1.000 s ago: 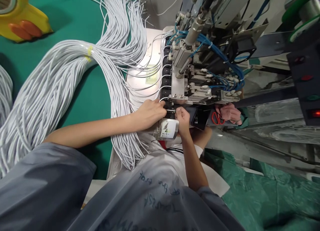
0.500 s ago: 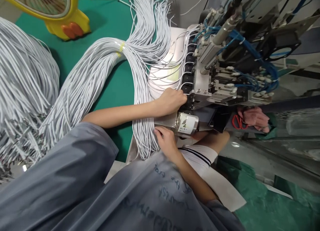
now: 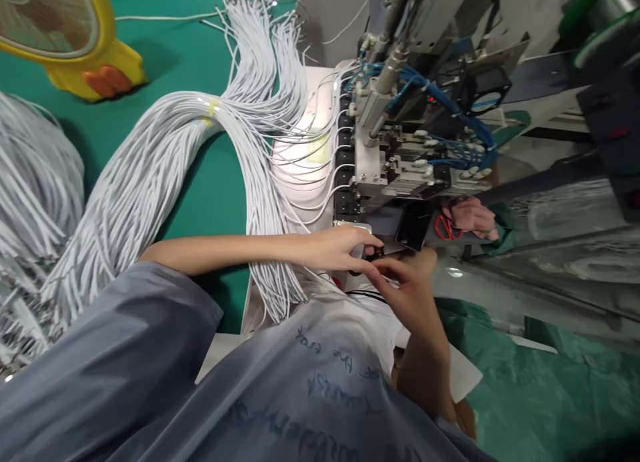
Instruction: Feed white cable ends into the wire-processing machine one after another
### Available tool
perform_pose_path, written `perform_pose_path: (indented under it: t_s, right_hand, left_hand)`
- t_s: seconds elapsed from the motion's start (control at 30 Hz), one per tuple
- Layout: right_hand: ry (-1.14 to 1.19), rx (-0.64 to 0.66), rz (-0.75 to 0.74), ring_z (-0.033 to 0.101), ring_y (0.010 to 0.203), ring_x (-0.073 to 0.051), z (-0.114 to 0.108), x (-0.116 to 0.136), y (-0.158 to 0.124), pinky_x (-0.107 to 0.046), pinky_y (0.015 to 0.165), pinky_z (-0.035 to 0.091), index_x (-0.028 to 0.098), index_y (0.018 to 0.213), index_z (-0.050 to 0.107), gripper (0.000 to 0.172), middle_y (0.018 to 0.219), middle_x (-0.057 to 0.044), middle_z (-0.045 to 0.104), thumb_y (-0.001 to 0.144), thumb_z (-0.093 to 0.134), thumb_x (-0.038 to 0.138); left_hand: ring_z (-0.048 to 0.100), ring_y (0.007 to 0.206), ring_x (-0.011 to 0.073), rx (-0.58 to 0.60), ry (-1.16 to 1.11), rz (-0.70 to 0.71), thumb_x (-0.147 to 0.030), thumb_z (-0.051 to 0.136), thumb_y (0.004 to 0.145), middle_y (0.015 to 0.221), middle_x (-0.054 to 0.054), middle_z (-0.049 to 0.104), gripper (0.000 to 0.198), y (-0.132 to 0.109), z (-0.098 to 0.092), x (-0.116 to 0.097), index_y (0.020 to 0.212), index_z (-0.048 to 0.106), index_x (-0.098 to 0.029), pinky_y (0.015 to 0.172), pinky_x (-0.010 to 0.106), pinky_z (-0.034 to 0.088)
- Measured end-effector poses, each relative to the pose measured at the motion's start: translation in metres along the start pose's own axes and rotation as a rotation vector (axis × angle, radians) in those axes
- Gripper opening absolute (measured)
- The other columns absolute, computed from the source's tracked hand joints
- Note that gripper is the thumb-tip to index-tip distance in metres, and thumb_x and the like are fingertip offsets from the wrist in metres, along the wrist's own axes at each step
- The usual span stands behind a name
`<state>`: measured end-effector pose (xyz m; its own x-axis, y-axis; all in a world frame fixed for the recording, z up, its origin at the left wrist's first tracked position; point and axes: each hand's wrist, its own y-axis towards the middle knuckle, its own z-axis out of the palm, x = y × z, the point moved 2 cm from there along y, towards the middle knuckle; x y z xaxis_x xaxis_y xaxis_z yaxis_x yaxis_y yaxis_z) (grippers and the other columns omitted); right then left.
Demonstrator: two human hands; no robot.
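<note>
My left hand (image 3: 340, 247) reaches across the hanging white cables (image 3: 265, 215), its thumb and fingers curled round a small dark piece I cannot make out. My right hand (image 3: 407, 292) meets it from the right, thumb and fingertips pinched together close to the left thumb. What the right fingertips hold, if anything, is too small to tell. Just beyond both hands stands a machine (image 3: 370, 162) with metal cylinders and blue air tubes. Along its near side runs a row of black blocks (image 3: 345, 159), with single white cables leading into them.
Yellow tape (image 3: 212, 109) binds the cable bundle on the green table mat (image 3: 180, 22). Another cable pile (image 3: 35, 182) lies at far left, near a yellow fan (image 3: 107, 55). Right of the machine are a dark phone-like slab (image 3: 414, 225), red scissors handles (image 3: 447, 227) and a pink cloth (image 3: 473, 219).
My left hand has come away from the black blocks, toward me. My right hand has moved right and up to meet it. The labelled container is now mostly covered. The view has shifted right.
</note>
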<state>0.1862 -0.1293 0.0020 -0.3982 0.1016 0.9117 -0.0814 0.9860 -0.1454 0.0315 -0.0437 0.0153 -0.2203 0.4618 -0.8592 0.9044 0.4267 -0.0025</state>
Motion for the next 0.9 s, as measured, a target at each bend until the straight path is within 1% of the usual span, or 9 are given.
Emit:
perform_pose_path:
  t_s: [0.07,0.17,0.3,0.4,0.53,0.6,0.7,0.77,0.9]
  right_hand:
    - [0.173,-0.158,-0.002,0.061,0.064,-0.015,-0.011,-0.002,-0.001,-0.026,0.061,0.049,0.019,0.074,0.067,0.011,0.069,0.000,0.066,0.070,0.072,0.027]
    - [0.434,-0.285,-0.044,0.062,0.062,-0.015,-0.006,-0.008,-0.002,-0.029,0.060,0.051,0.022,0.081,0.069,0.016,0.071,-0.001,0.067,0.069,0.073,0.031]
    - [0.482,-0.388,-0.135,0.060,0.063,-0.014,0.009,-0.008,0.000,-0.028,0.059,0.049,0.022,0.079,0.072,0.011,0.072,-0.002,0.066,0.075,0.068,0.032]
    - [0.476,-0.354,-0.169,0.058,0.065,-0.013,0.012,-0.003,0.002,-0.027,0.058,0.047,0.023,0.080,0.073,0.008,0.074,-0.002,0.064,0.076,0.069,0.028]
    - [0.614,-0.171,-0.198,0.055,0.061,-0.014,0.006,-0.004,0.007,-0.029,0.055,0.047,0.021,0.087,0.074,0.025,0.072,-0.004,0.060,0.083,0.059,0.041]
    - [0.670,-0.104,-0.164,0.054,0.060,-0.014,0.002,-0.007,0.011,-0.029,0.054,0.048,0.021,0.084,0.074,0.029,0.070,-0.003,0.058,0.082,0.058,0.044]
    - [0.650,-0.069,-0.090,0.052,0.057,-0.012,0.001,-0.011,0.015,-0.028,0.053,0.047,0.021,0.082,0.074,0.024,0.069,-0.002,0.058,0.075,0.067,0.043]
    - [0.604,-0.096,-0.081,0.051,0.056,-0.011,0.003,-0.012,0.017,-0.027,0.052,0.046,0.022,0.081,0.073,0.020,0.069,-0.001,0.058,0.071,0.072,0.040]
    - [0.469,-0.303,-0.125,0.053,0.061,-0.012,0.006,-0.010,0.014,-0.027,0.055,0.047,0.024,0.079,0.074,0.010,0.073,-0.001,0.059,0.072,0.072,0.031]
  left_hand:
    - [0.059,0.078,0.0115,0.011,-0.085,0.010,-0.034,0.059,0.086,0.088,0.005,0.064,0.029,0.002,-0.003,0.000,0.105,0.064,-0.012,0.068,0.019,0.042]
    - [0.057,0.070,0.0088,0.000,-0.213,0.031,-0.028,0.053,0.089,0.078,0.003,0.064,0.022,0.002,-0.003,-0.002,0.085,0.068,-0.012,0.065,0.018,0.041]
    - [0.052,0.064,0.0074,-0.101,-0.247,0.023,-0.027,0.056,0.086,0.072,0.002,0.059,0.022,0.000,0.000,-0.005,0.079,0.069,-0.011,0.060,0.017,0.041]
    - [0.053,0.059,0.0066,-0.151,-0.351,0.014,-0.032,0.057,0.086,0.069,0.002,0.057,0.025,-0.001,0.002,-0.005,0.079,0.069,-0.011,0.056,0.018,0.043]
    - [0.054,0.050,0.0061,-0.134,-0.520,-0.044,-0.036,0.058,0.085,0.069,0.002,0.057,0.030,-0.001,0.004,-0.003,0.079,0.068,-0.008,0.048,0.018,0.045]
    - [0.054,0.050,0.0062,-0.134,-0.521,-0.049,-0.038,0.058,0.084,0.068,0.002,0.057,0.032,-0.001,0.004,-0.003,0.079,0.067,-0.008,0.047,0.017,0.045]
    - [0.054,0.050,0.0056,-0.129,-0.503,-0.048,-0.038,0.057,0.086,0.068,0.002,0.058,0.032,-0.001,0.004,-0.003,0.080,0.068,-0.009,0.048,0.016,0.045]
    - [0.053,0.050,0.0049,-0.137,-0.479,-0.029,-0.036,0.056,0.087,0.068,0.002,0.057,0.030,-0.001,0.004,-0.003,0.080,0.068,-0.009,0.048,0.015,0.044]
    - [0.053,0.051,0.0044,-0.169,-0.410,-0.003,-0.033,0.053,0.089,0.075,0.002,0.056,0.028,-0.001,0.004,-0.001,0.090,0.069,-0.010,0.048,0.016,0.043]
